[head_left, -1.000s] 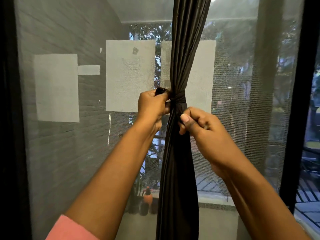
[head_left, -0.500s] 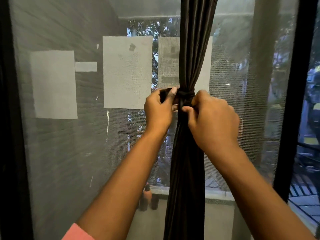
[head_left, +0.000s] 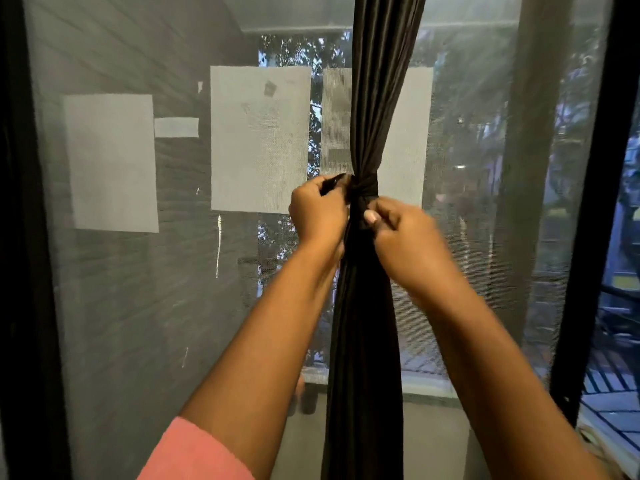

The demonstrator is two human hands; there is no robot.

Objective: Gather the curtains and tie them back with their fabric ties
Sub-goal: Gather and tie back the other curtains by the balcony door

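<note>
Dark brown fabric fills the middle of my view: the curtain hangs gathered into one narrow bundle in front of the mesh screen, cinched at about mid-height by the fabric tie, which wraps tightly round it; above the tie the folds fan a little wider, below it they fall straight down. I see the left hand just to the left of the bundle, fingers curled round a loose end of the tie that pokes out above the knuckles; the right hand sits just below and to the right of the tie, thumb and fingers pinched together against the curtain, though it is blurred and I cannot tell whether it grips the other tie end or the curtain folds themselves. Pale rectangular patches sit on the screen on either side of the curtain; a pink sleeve shows at the bottom on the left arm; a black frame borders the screen on the right.
</note>
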